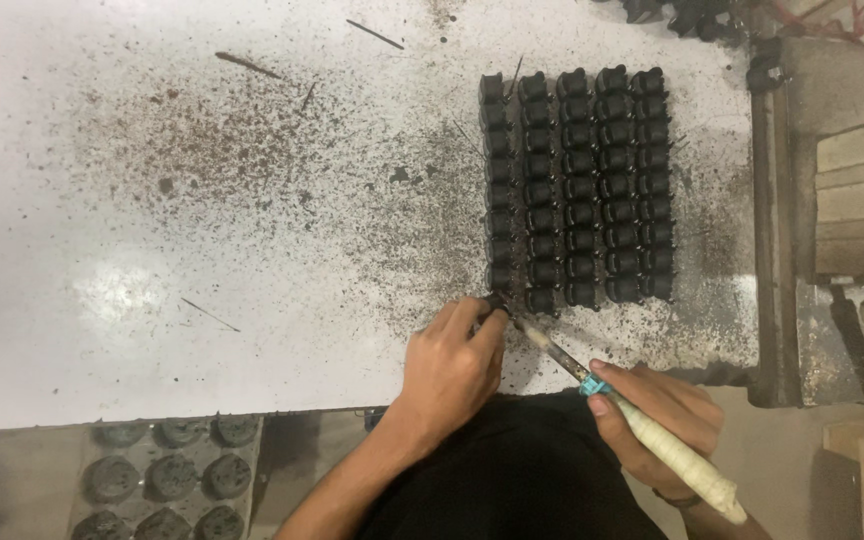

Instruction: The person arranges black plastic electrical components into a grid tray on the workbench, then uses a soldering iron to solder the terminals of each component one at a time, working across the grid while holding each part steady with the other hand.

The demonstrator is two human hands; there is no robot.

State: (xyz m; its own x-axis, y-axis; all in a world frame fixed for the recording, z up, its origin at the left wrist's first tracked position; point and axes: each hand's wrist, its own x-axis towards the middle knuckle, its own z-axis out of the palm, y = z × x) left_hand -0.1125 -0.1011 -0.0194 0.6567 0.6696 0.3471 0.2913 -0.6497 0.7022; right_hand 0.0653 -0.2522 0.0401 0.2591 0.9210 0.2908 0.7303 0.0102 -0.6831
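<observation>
Currently, head view only: a small black part point(497, 302) is pinched in the left hand point(449, 365) fingers at the near end of the leftmost row of the block of black parts point(577, 185) on the white counter point(152, 250). A tool point(642, 425) with a wrapped pale handle is gripped by the closed right hand point(657, 415); its tip is set just beside the pinched part. Dark specks are scattered over the counter. A moulded tray point(167, 480) is seen below the counter edge.
</observation>
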